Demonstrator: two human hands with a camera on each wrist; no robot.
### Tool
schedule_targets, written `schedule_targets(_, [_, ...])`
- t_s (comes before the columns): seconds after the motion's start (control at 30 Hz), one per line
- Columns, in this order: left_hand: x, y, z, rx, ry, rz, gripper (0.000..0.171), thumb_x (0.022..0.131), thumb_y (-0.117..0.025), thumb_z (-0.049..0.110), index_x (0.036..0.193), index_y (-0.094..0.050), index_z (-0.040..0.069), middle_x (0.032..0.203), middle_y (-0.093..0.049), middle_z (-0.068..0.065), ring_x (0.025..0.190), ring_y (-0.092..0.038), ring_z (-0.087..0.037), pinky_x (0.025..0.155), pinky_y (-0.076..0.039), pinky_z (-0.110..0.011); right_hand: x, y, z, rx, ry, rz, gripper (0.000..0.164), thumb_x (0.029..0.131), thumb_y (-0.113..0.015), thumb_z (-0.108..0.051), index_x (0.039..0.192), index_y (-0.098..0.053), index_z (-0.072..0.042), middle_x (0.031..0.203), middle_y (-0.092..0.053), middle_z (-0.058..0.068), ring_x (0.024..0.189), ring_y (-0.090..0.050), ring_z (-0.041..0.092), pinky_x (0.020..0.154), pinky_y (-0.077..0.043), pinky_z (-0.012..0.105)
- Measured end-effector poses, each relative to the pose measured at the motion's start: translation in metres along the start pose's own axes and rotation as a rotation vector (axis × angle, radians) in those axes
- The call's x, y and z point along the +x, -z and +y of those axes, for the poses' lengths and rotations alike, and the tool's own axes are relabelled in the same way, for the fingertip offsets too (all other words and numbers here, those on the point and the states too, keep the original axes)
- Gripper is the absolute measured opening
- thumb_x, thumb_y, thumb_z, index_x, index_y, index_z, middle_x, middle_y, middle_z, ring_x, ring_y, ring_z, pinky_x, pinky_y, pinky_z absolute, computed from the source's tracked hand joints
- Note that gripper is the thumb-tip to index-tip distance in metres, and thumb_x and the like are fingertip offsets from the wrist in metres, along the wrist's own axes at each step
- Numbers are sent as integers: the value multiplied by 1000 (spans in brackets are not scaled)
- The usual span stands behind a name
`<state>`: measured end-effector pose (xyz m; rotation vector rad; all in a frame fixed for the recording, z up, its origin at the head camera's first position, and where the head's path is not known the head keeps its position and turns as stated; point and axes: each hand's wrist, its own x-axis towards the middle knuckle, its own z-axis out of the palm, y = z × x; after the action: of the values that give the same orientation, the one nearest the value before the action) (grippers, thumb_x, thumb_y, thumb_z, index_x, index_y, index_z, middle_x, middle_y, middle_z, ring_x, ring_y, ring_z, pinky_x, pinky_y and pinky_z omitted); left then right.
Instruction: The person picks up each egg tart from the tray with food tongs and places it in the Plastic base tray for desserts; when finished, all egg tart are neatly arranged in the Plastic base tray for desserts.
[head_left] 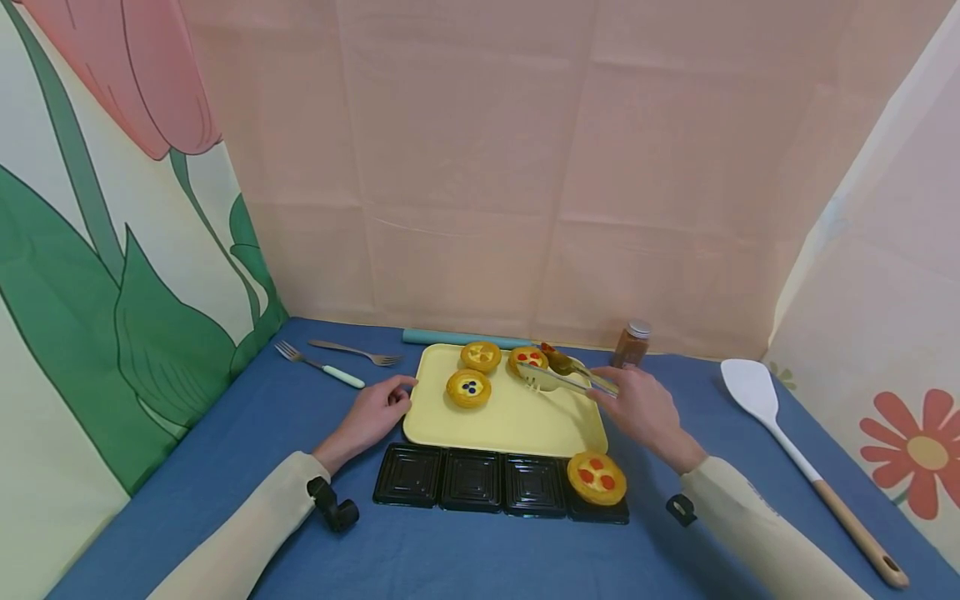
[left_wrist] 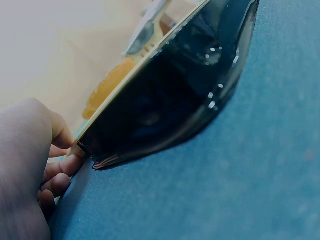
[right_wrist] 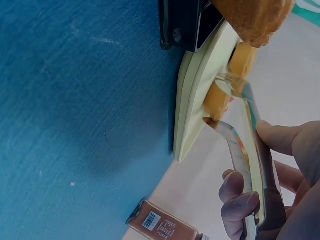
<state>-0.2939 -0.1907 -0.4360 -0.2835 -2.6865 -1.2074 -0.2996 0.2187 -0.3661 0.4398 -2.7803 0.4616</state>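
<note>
My right hand (head_left: 643, 408) grips metal serving tongs (right_wrist: 265, 165). Their two arms stand apart, with the tips on either side of a tart with red topping (head_left: 527, 358) at the back of a pale yellow tray (head_left: 495, 429); whether they touch it I cannot tell. On the tray's left edge is my left hand (head_left: 377, 410), its thumb and fingers pinching the rim in the left wrist view. A tart with dark blue dots (head_left: 468, 389) and one with yellow topping (head_left: 481, 356) sit on the tray's left half.
A black compartment tray (head_left: 471, 481) lies in front, a red-topped tart (head_left: 596, 478) in its right-end compartment. Two forks (head_left: 322, 365) are at left, a teal roll (head_left: 450, 337) behind. A spice jar (head_left: 632, 343) and a white spatula (head_left: 795, 450) are at right.
</note>
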Motion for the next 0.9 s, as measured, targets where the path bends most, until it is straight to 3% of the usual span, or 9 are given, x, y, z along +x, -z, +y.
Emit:
schedule_targets(0.17, [0,0,-1,0,-9,4,36,96,-55,10,129,-64,3,87,-61,-2,69,-50,-19,66,-40,-33,0,-1,-1,-3,-9,4,42,92,-73,-34,127,-72,-11,67,-52,-1,56,-45,20,42,-34,35])
schedule_targets(0.47, [-1,0,1,6,-11,5,36,96,-55,9,131,-64,2,87,-61,-2,69,-50,-18,66,-39,-32,0,-2,-2,0,-4,27,37,92,-74,-31,124,-74,-11,74,-55,3,56,-43,20,41,-34,34])
schedule_targets(0.73, [0,-1,0,-5,2,-3,37,97,-55,11,132,-64,6,86,-62,0,67,-50,-19,66,-40,-33,-1,-2,-1,12,7,32,36,94,-72,-29,125,-73,-12,61,-43,2,44,-37,19,39,-26,32])
schedule_targets(0.9, [0,-1,0,-10,3,-1,37,97,-55,10,132,-64,5,86,-61,-1,66,-50,-19,65,-39,-34,-3,-2,-1,8,19,41,36,94,-72,-29,125,-73,-11,66,-46,2,46,-37,18,39,-26,32])
